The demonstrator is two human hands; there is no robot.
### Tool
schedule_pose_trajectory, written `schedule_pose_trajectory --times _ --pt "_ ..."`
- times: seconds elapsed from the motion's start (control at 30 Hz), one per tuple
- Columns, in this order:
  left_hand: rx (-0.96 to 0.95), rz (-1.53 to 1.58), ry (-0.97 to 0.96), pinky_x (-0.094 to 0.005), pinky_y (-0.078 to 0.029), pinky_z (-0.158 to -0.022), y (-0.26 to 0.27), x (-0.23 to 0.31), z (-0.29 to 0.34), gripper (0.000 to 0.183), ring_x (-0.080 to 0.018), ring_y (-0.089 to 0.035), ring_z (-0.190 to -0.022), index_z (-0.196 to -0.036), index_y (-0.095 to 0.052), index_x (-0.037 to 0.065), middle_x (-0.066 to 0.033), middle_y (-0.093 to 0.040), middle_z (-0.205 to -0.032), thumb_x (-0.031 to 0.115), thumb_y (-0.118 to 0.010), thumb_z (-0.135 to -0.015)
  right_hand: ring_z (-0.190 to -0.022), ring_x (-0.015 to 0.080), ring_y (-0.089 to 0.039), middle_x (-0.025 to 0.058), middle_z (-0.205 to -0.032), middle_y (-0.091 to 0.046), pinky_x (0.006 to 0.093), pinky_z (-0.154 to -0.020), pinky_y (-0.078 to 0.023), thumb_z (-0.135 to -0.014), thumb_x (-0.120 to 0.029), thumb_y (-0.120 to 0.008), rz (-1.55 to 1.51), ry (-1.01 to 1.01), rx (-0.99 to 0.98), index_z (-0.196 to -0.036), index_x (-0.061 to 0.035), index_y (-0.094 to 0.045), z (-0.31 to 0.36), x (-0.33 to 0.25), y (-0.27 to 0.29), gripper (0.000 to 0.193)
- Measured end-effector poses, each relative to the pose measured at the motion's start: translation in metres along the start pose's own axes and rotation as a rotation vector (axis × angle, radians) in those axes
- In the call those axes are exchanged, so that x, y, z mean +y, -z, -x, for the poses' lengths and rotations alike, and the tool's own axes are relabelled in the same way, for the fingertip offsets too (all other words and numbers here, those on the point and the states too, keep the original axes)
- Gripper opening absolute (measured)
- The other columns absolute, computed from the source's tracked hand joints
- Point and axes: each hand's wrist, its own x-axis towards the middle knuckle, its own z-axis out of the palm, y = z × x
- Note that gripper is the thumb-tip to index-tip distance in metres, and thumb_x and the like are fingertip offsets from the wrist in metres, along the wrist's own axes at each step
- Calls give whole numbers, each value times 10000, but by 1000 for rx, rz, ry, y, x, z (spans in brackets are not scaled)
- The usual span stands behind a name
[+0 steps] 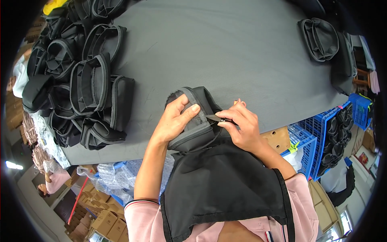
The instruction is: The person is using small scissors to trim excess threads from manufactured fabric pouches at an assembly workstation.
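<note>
My left hand [176,120] grips a black fabric pouch [193,138] with grey bound edges at the near edge of the table. Its thumb lies over the pouch's rim and the fingers reach inside. In my right hand [243,124] is a pair of small dark thread snips [213,117], pinched between thumb and fingers. Their pointed blade lies against the pouch's right-hand rim, close to my left thumb. Most of the handle is hidden by my fingers, so I cannot tell whether the blades are apart.
A heap of similar black pouches [90,86] covers the left of the grey table [242,52]. Another pouch [319,39] lies at the far right. Blue crates [318,125] stand beyond the right edge, with a perforated tan board [277,138] nearby. Clear plastic bags [115,177] lie below the left edge.
</note>
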Motion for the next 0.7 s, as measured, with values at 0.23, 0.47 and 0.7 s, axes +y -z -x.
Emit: schedule_pose_trajectory --times 0.23,0.47,0.7 --pt "14 55 10 -254 -425 -802 1 1 2 285 -90 -518 -893 -1069 -552 1 -27 -588 -974 225 -555 -892 -590 171 -484 70 -729 -550 281 -634 -409 -677 20 -672 -112 -176 -25 -871 -18 -616 4 -12 2 206" --pt "23 135 24 -243 -424 -782 -1 0 5 259 -75 -515 -869 -1064 -554 8 -7 -585 -956 217 -519 -915 -607 159 -502 78 -747 -549 284 -595 -428 -679 32 -663 10 -67 -55 -883 -13 -615 -1 -12 3 215" --pt "30 75 19 -229 -402 -741 0 -6 4 235 -55 -460 -799 -958 -553 20 30 -537 -854 245 -491 -933 -564 182 -531 39 -731 -540 284 -507 -407 -668 -49 -698 -32 -117 -70 -885 -59 -619 -3 -13 6 231"
